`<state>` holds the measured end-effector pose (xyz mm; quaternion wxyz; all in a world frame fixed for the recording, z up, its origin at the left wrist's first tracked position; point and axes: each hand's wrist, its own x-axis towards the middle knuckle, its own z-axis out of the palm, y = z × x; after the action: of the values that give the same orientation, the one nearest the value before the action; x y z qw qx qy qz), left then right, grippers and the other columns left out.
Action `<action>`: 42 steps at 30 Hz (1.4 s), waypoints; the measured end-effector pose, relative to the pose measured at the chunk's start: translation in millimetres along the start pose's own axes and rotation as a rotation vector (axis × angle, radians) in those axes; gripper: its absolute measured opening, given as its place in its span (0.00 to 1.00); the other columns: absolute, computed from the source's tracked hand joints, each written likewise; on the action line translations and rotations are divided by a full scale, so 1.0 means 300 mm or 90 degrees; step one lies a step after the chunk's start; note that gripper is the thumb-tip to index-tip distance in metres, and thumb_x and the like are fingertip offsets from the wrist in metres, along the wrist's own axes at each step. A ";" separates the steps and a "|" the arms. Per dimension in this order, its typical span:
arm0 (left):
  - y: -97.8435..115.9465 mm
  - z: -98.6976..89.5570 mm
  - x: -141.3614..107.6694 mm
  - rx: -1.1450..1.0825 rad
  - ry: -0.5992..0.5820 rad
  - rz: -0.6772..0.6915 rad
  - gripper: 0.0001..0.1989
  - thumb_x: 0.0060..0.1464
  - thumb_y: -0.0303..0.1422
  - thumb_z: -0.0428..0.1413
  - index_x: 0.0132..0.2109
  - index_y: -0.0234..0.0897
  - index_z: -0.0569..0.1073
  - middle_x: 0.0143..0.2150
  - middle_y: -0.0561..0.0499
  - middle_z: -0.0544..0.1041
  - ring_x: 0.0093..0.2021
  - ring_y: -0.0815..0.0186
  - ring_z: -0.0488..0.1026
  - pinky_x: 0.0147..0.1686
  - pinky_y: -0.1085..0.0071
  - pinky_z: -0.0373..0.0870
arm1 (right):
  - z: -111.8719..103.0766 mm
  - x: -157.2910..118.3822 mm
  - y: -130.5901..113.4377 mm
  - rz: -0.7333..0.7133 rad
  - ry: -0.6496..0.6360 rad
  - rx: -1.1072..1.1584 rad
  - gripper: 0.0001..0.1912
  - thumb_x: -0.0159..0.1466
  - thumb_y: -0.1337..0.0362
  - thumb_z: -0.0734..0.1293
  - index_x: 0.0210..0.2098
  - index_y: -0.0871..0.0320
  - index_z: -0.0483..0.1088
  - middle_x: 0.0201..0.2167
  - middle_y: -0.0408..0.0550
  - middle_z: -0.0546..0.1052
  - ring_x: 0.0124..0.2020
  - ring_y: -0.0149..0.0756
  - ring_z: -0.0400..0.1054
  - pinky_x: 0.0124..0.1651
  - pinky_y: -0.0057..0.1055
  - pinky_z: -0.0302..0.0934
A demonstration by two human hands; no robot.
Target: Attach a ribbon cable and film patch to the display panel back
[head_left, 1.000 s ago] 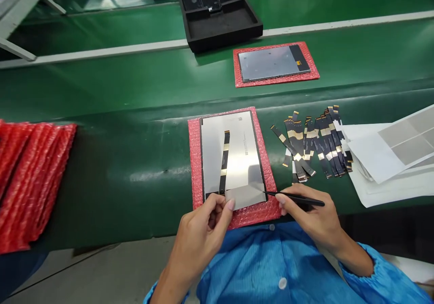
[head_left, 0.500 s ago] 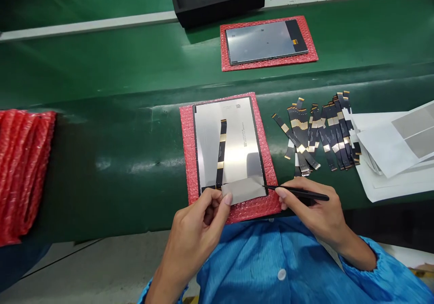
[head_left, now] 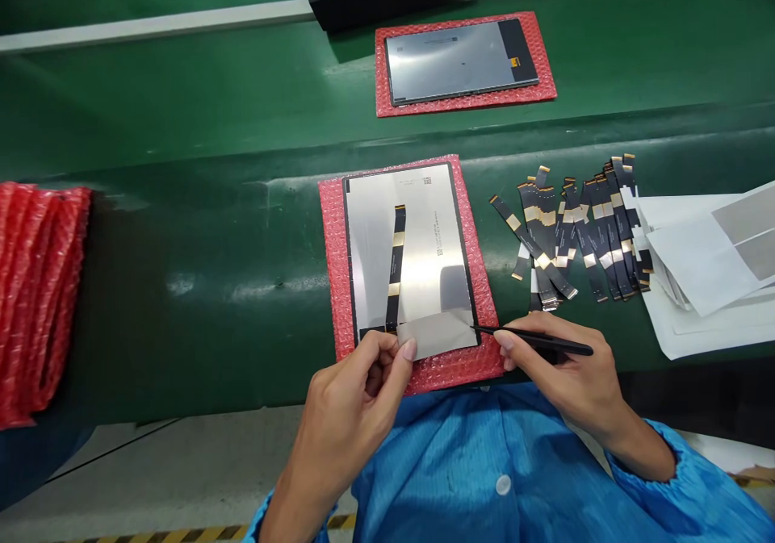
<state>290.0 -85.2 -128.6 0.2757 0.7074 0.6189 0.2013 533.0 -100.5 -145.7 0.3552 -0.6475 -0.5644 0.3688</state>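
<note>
View dipped; near panel (head_left: pixel 424 236) bears print too small to read.

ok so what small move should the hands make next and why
Probably ease the grey strip flat: the left hand pinches its left end, the black tweezers in the right hand meet its right end, and it spans the near end of the silvery panel.

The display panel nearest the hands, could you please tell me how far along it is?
One flex cable already lies on the display panel. In hand is a grey strip, its left end pinched by the left hand, its right end met by tweezers in the right hand. Apparently left: releasing the strip; loose cables lie alongside.
</note>
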 end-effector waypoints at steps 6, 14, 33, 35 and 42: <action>0.002 0.001 0.002 0.008 0.002 0.001 0.13 0.59 0.44 0.52 0.32 0.43 0.70 0.18 0.65 0.66 0.15 0.78 0.60 0.17 0.82 0.57 | -0.002 0.000 -0.002 -0.008 -0.002 -0.005 0.06 0.62 0.53 0.70 0.31 0.43 0.78 0.21 0.38 0.79 0.21 0.36 0.75 0.26 0.31 0.72; 0.003 0.002 0.004 0.014 0.006 -0.003 0.14 0.60 0.45 0.52 0.32 0.43 0.71 0.18 0.64 0.67 0.15 0.79 0.60 0.17 0.81 0.57 | -0.004 0.002 -0.002 -0.014 -0.001 -0.008 0.05 0.62 0.53 0.70 0.31 0.44 0.78 0.21 0.36 0.79 0.21 0.34 0.74 0.25 0.31 0.71; 0.009 0.003 0.003 0.036 0.008 -0.003 0.13 0.61 0.43 0.52 0.32 0.42 0.71 0.20 0.63 0.69 0.17 0.80 0.62 0.19 0.82 0.59 | 0.000 -0.001 -0.010 -0.003 0.017 -0.013 0.05 0.61 0.52 0.70 0.31 0.41 0.77 0.21 0.36 0.79 0.20 0.34 0.76 0.25 0.29 0.73; 0.009 0.004 0.002 0.035 0.007 -0.002 0.13 0.61 0.43 0.52 0.33 0.42 0.72 0.21 0.63 0.70 0.17 0.80 0.62 0.20 0.81 0.59 | 0.001 -0.001 -0.011 0.001 0.021 -0.017 0.05 0.61 0.51 0.70 0.31 0.41 0.77 0.21 0.37 0.79 0.20 0.35 0.76 0.26 0.30 0.73; 0.004 0.011 0.000 0.041 0.003 -0.007 0.13 0.62 0.43 0.51 0.33 0.41 0.71 0.21 0.63 0.70 0.17 0.79 0.63 0.19 0.81 0.59 | 0.000 -0.001 -0.007 -0.003 0.016 -0.025 0.04 0.61 0.52 0.70 0.32 0.39 0.77 0.21 0.36 0.79 0.20 0.36 0.75 0.26 0.31 0.73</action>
<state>293.0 -85.8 -130.4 0.2523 0.7121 0.6296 0.1812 532.1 -100.5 -143.8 0.3502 -0.6576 -0.5686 0.3487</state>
